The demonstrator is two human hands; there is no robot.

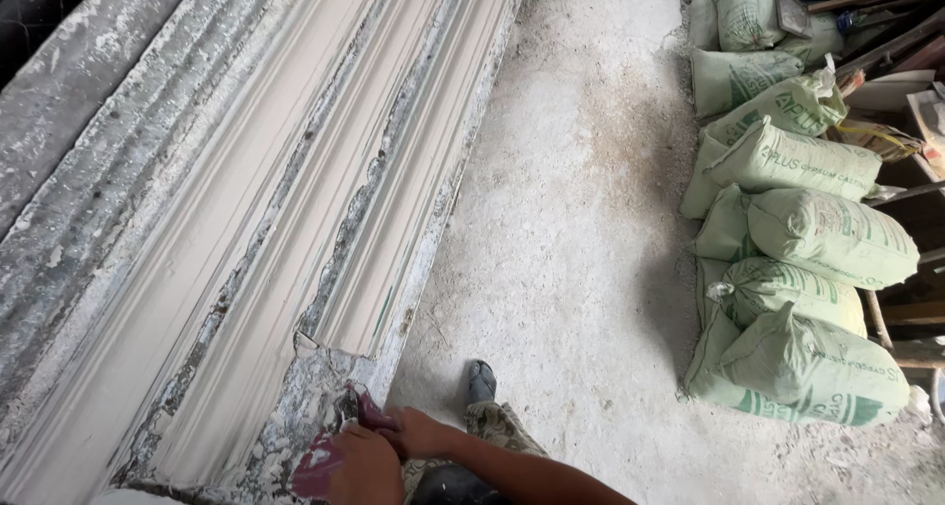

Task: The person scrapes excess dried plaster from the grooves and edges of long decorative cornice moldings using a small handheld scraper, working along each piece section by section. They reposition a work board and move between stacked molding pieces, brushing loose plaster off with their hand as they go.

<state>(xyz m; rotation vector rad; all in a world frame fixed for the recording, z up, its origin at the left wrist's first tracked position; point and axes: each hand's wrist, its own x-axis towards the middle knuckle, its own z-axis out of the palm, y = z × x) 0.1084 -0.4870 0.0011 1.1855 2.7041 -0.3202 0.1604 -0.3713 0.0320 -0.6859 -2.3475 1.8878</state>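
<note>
Two long pale plaster cornice mouldings [295, 200] lie side by side on a rough, plaster-crusted bench [89, 151] that runs from the lower left to the top centre. At the mouldings' near end, my left hand [366, 469] presses on a dark red, plaster-smeared rag-like piece [317, 466]. My right hand [418, 431], its forearm coming in from the lower right, pinches the same piece's upper edge against the bench's broken corner. What the red piece is made of is unclear.
A dusty concrete floor [571, 220] runs along the bench's right side. Several filled green-printed sacks [817, 234] are stacked against the right edge, with wooden boards and clutter [886, 32] behind. My foot in a grey sandal [479, 379] stands by the bench.
</note>
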